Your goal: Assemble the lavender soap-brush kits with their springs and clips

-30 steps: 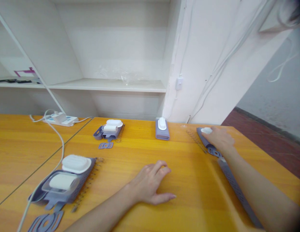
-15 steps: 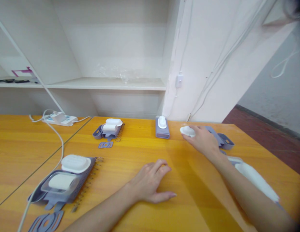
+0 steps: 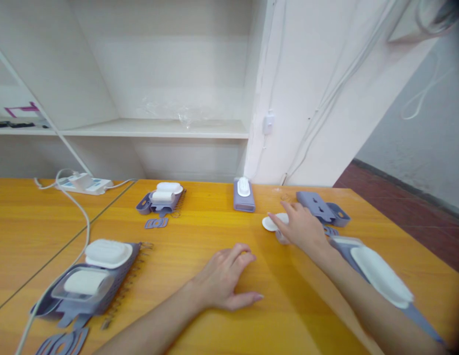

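Note:
My left hand (image 3: pixel 225 281) rests on the wooden table (image 3: pixel 237 330), fingers apart and thumb stretched out, holding nothing. Farther right, my right hand (image 3: pixel 301 228) hovers low over a white oval piece (image 3: pixel 270 223), its thumb across the piece and its fingers spread. Whether the thumb presses on it is unclear. Partly under this hand shows a small translucent container (image 3: pixel 282 237). Beyond it lies a grey-purple holder (image 3: pixel 314 204) with a cup-like part beside it. A grey-purple case with a white oval piece on top (image 3: pixel 243 188) stands near the back edge.
Two grey-purple sets with white rolls, a near one (image 3: pixel 85 282) and a far one (image 3: pixel 163 197), lie on the left. A white cable (image 3: pixel 88 222) runs from a power strip (image 3: pixel 85 185). Beside my right forearm lies a long white oval piece (image 3: pixel 381 276). Shelves stand behind.
My right hand has lowered toward me with the white oval piece, and its fingers have spread. The translucent container now shows beneath it. My left hand keeps its pose; the view has shifted slightly.

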`<state>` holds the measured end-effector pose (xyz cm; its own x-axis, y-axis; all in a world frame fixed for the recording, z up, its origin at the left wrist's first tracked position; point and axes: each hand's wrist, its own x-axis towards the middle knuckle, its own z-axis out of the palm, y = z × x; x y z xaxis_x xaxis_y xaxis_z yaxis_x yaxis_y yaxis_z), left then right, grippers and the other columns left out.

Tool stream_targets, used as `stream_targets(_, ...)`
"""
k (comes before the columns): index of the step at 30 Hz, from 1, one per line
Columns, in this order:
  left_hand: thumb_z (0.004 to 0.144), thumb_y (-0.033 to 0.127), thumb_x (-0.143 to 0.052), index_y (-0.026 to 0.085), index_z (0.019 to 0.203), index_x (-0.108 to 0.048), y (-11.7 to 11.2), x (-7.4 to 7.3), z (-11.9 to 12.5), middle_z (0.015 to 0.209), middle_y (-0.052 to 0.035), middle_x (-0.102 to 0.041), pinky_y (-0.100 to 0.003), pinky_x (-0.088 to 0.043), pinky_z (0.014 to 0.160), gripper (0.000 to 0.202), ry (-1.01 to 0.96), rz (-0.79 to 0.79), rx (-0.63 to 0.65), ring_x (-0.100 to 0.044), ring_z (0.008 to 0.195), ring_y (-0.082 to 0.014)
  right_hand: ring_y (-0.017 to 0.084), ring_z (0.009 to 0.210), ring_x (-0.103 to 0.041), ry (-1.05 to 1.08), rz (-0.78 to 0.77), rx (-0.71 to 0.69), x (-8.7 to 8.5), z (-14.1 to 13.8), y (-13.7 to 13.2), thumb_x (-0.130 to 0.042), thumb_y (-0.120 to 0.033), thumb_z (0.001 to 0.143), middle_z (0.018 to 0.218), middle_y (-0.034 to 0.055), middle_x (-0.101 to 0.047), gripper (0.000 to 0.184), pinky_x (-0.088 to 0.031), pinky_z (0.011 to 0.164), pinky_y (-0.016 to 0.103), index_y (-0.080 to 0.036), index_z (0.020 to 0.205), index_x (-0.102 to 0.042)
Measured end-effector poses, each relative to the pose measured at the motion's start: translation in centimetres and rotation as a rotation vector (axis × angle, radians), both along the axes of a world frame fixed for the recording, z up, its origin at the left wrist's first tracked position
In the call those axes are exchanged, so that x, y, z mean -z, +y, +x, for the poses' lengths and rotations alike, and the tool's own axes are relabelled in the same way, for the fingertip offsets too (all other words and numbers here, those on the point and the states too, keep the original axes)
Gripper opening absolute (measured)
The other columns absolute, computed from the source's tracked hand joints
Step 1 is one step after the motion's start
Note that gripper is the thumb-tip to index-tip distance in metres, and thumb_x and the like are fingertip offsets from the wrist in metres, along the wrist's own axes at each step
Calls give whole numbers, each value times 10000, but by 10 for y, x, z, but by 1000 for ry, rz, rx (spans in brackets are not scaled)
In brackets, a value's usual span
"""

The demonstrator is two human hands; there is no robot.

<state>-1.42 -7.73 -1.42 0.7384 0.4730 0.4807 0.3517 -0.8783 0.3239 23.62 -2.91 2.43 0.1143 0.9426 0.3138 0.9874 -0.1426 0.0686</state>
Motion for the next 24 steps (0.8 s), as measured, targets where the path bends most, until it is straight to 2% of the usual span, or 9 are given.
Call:
stream_targets(3,785,539,-530,191,1225,-283,0,-1,0,1134,-130,-514,-373,-522,772,613,-10,2,9,-578,989,-243,294,983,-560,1,51,133,-9,28,20,-292,-496,900,1016,162,-605,492,-431,769,375,-169,1163,-549)
stream_targets(6,783,537,-533,195,1226,-285,0,0,1,1126,-125,-515,-372,-521,774,613,-18,0,13,-579,979,-239,335,985,-556,3,-75,308,-9,61,38,-355,-477,861,1036,181,-602,471,-433,765,431,-156,1117,-586)
stream_targets(10,781,531,-538,192,1224,-289,0,0,1,1123,-125,-518,-366,-517,779,611,-26,-10,13,-580,980,-236,356,1020,-534,67,-201,396,1,89,49,-418,-488,807,1070,183,-588,477,-428,768,463,-169,1119,-587)
stream_targets(17,781,528,-539,188,1228,-283,0,2,0,1138,-131,-518,-376,-510,795,617,-26,-25,15,-571,989,-238,388,1068,-487,106,-208,500,6,92,56,-489,-562,728,1119,208,-564,565,-405,790,490,-167,1124,-570)
stream_targets(24,783,516,-546,192,1231,-273,0,1,0,1145,-125,-509,-382,-514,796,616,-19,-31,18,-567,999,-244,378,1049,-504,32,-152,435,7,87,61,-514,-487,726,1119,202,-559,507,-408,784,464,-171,1115,-587)
